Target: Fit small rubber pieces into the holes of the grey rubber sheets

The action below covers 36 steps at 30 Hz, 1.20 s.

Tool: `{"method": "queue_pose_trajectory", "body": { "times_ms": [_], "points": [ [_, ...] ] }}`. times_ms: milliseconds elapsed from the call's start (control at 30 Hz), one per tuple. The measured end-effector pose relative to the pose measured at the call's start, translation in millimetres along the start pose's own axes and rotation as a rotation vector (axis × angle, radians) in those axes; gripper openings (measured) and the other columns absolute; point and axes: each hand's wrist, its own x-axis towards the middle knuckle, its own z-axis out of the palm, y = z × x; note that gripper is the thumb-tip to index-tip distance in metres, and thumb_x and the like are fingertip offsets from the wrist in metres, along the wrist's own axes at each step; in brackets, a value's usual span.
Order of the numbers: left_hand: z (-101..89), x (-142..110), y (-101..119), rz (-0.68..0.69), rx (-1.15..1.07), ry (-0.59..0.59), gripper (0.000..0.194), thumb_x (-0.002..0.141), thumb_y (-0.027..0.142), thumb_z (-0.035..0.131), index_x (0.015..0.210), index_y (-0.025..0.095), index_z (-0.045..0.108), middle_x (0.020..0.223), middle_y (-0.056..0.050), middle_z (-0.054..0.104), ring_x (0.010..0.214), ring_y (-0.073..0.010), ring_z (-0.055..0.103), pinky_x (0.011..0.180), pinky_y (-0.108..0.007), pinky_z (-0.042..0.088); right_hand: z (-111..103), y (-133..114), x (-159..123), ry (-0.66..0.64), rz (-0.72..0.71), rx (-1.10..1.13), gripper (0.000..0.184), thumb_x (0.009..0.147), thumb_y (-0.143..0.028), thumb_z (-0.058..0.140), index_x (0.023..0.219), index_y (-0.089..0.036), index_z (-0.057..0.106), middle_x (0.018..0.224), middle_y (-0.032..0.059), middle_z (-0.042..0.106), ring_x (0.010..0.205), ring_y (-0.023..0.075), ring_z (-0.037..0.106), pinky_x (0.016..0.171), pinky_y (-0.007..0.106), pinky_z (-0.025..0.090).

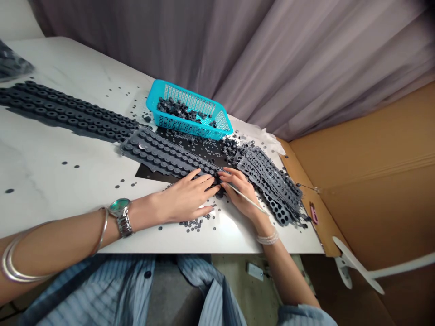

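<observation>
Beyond the left hand and right hand, a turquoise mesh basket and grey perforated rubber sheets blocked the way; room lay over the white marble table among black rubber discs.

Turquoise lattice-patterned plastic basket

left hand: palm down, spread flat, angled inward | right hand: curled into a pinch | hands: just beside each other, not touching
</observation>
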Motion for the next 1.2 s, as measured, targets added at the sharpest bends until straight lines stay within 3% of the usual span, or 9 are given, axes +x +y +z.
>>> {"method": "queue_pose_trajectory", "body": {
  "times_ms": [367, 500, 633, 767, 1000, 1200],
  "points": [
    [0.1, -0.6, 3.0, 0.0, -0.008, 0.008, 0.056, 0.096, 0.047, 0.04, 0.137, 0.01, 0.046, 0.136, -0.018, 0.055, 0.13, -0.0308, 0.045, 0.112, -0.05, 0.025, 10.5, 7.8, 1.9, 0.092, -0.049, -0.113, 0.021, 0.098, -0.031, 0.044, 0.107, -0.025, 0.061, 0.128, 0.0103, 0.061, 0.129, 0.0231, 0.052, 0.106, 0.043, 0.049],
    [-0.6, -0.3, 3.1, -0.002, -0.02, 0.013, 0.056, 0.096, 0.047, 0.04, 0.138, 0.01, 0.046, 0.137, -0.017, 0.054, 0.13, -0.0296, 0.044, 0.113, -0.048, 0.024, -0.5, 16.1, 4.2, 0.269, 0.048, -0.146, 0.02, 0.098, -0.033, 0.043, 0.106, -0.023, 0.059, 0.136, 0.0139, 0.054, 0.129, 0.0237, 0.052, 0.103, 0.045, 0.05],
    [0.2, 3.7, 3.5, -0.02, -0.036, 0.008, 0.058, 0.096, 0.049, 0.039, 0.14, 0.012, 0.045, 0.139, -0.016, 0.053, 0.131, -0.0296, 0.044, 0.113, -0.049, 0.023, -10.7, 26.4, 7.1, 0.343, 0.189, -0.228, 0.021, 0.097, -0.035, 0.044, 0.096, -0.022, 0.061, 0.112, 0.0136, 0.067, 0.136, 0.0287, 0.043, 0.105, 0.055, 0.045],
    [-0.1, 6.1, 5.1, -0.038, -0.012, 0.039, 0.053, 0.097, 0.045, 0.039, 0.138, 0.012, 0.047, 0.137, -0.016, 0.054, 0.129, -0.0297, 0.045, 0.112, -0.049, 0.026, -11.9, 22.8, 14.8, 0.304, 0.161, -0.122, 0.02, 0.096, -0.036, 0.048, 0.095, -0.023, 0.063, 0.112, 0.0099, 0.07, 0.131, 0.0261, 0.049, 0.105, 0.053, 0.045],
    [-4.4, 3.4, 6.5, -0.106, 0.033, 0.066, 0.047, 0.096, 0.038, 0.043, 0.131, 0.007, 0.05, 0.132, -0.017, 0.057, 0.124, -0.0295, 0.049, 0.107, -0.044, 0.033, 6.3, 4.8, 24.8, 0.066, 0.054, 0.051, 0.017, 0.095, -0.033, 0.051, 0.1, -0.025, 0.064, 0.118, 0.0072, 0.068, 0.13, 0.0204, 0.05, 0.106, 0.041, 0.047],
    [0.9, 4.0, 4.4, -0.075, 0.025, 0.07, 0.045, 0.096, 0.038, 0.043, 0.127, 0.007, 0.052, 0.126, -0.018, 0.061, 0.12, -0.0291, 0.052, 0.105, -0.044, 0.034, 9.7, 5.8, 21.8, 0.032, 0.052, 0.043, 0.017, 0.096, -0.032, 0.05, 0.102, -0.025, 0.064, 0.119, 0.008, 0.067, 0.131, 0.0212, 0.051, 0.106, 0.042, 0.048]
  ]
}}
